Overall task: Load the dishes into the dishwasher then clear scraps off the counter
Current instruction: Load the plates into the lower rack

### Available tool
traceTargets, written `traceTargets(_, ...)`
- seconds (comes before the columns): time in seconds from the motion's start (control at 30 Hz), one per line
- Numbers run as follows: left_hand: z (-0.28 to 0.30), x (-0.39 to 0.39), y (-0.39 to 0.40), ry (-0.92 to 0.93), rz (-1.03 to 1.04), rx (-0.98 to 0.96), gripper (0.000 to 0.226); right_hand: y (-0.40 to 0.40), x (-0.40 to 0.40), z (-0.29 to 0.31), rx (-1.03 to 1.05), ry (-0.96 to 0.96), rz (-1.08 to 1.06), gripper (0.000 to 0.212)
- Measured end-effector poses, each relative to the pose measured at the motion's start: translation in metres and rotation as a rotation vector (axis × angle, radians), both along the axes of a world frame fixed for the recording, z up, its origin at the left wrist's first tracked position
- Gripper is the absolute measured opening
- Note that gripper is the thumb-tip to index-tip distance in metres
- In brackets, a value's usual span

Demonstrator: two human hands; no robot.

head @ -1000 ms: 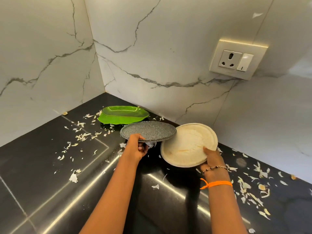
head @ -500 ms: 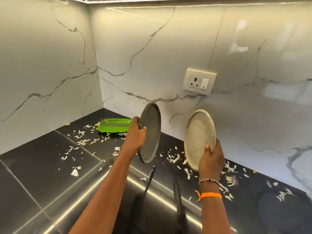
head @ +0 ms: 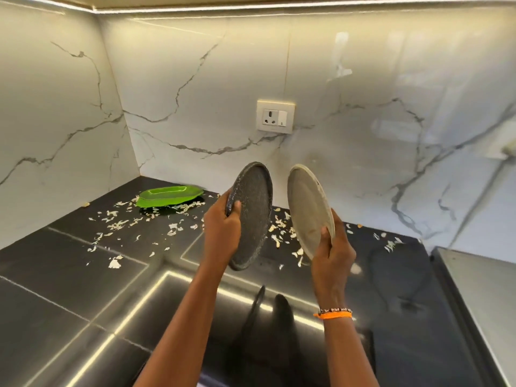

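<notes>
— How did we hold them?
— Left hand point(head: 223, 227) grasped the dark plate point(head: 252, 216), right hand point(head: 332, 252) the pale plate point(head: 308, 210), both on edge, above the scrap-strewn black worktop point(head: 83, 275), marble walls point(head: 195, 79) behind.

Bright under-cabinet strip light — glare on counter point(head: 83, 317)

Corner of white, grey-veined marble walls point(head: 195, 79), lit by a light strip point(head: 251, 7) at 12 o'clock. A socket point(head: 275, 116) sat on the back wall. Glossy black counter point(head: 55, 289) below; steel surface point(head: 483, 289) at 3 o'clock.
</notes>
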State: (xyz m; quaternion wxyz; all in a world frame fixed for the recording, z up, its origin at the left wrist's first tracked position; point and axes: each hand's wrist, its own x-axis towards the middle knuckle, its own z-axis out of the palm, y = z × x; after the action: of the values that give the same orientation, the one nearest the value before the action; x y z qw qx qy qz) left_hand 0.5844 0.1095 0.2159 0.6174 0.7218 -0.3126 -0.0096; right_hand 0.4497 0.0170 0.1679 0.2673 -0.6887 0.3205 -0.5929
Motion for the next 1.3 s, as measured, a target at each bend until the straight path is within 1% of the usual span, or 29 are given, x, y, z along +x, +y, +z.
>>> traceTargets(0.13, 0.007, -0.036, 0.037, 0.018, -0.127, -0.020, 0.024, 0.049, -0.040, 0.003, 0.030, -0.018, -0.063, 0.038)
traceTargets(0.23, -0.005, -0.066, 0.069, 0.049, -0.236, -0.068, 0.024, 0.096, -0.075, -0.002, 0.022, -0.036, -0.109, 0.036)
traceTargets(0.4, -0.029, -0.130, 0.121, 0.181, -0.386, -0.090, 0.030, 0.169, -0.145, -0.029, 0.106, -0.001, -0.241, 0.037)
traceTargets(0.53, -0.046, -0.191, 0.154, 0.195, -0.520, -0.055, 0.039, 0.218, -0.202, -0.039, 0.114, 0.036, -0.317, 0.035)
traceTargets(0.6, -0.058, -0.223, 0.166, 0.170, -0.609, -0.008, 0.046, 0.234, -0.236, -0.039, 0.119, 0.071, -0.381, 0.034)
traceTargets(0.7, -0.073, -0.268, 0.177, 0.162, -0.737, 0.094, 0.055, 0.252, -0.288, -0.043, 0.223, 0.083, -0.490, 0.036)
traceTargets(0.77, -0.077, -0.301, 0.179, 0.178, -0.825, 0.172, 0.049, 0.263, -0.325, -0.049, 0.278, 0.083, -0.554, 0.034)
traceTargets(0.87, -0.090, -0.347, 0.176, 0.155, -0.943, 0.255, 0.041, 0.272, -0.378, -0.058, 0.319, 0.199, -0.657, 0.035)
traceTargets(0.9, -0.097, -0.362, 0.173, 0.136, -0.980, 0.283, 0.042, 0.273, -0.396, -0.062, 0.345, 0.235, -0.682, 0.036)
traceTargets(1.0, -0.123, -0.401, 0.161, 0.096, -1.055, 0.382, 0.050, 0.271, -0.447, -0.076, 0.445, 0.284, -0.720, 0.040)
traceTargets(1.07, -0.136, -0.422, 0.151, 0.076, -1.096, 0.463, 0.060, 0.266, -0.479, -0.086, 0.504, 0.292, -0.729, 0.041)
traceTargets(1.1, -0.143, -0.433, 0.146, 0.079, -1.110, 0.492, 0.060, 0.262, -0.494, -0.092, 0.532, 0.311, -0.729, 0.040)
traceTargets(1.17, -0.156, -0.457, 0.131, 0.142, -1.096, 0.559, 0.058, 0.250, -0.527, -0.110, 0.603, 0.354, -0.728, 0.043)
traceTargets(1.3, -0.190, -0.504, 0.091, 0.403, -0.995, 0.720, 0.062, 0.214, -0.588, -0.162, 0.747, 0.382, -0.675, 0.054)
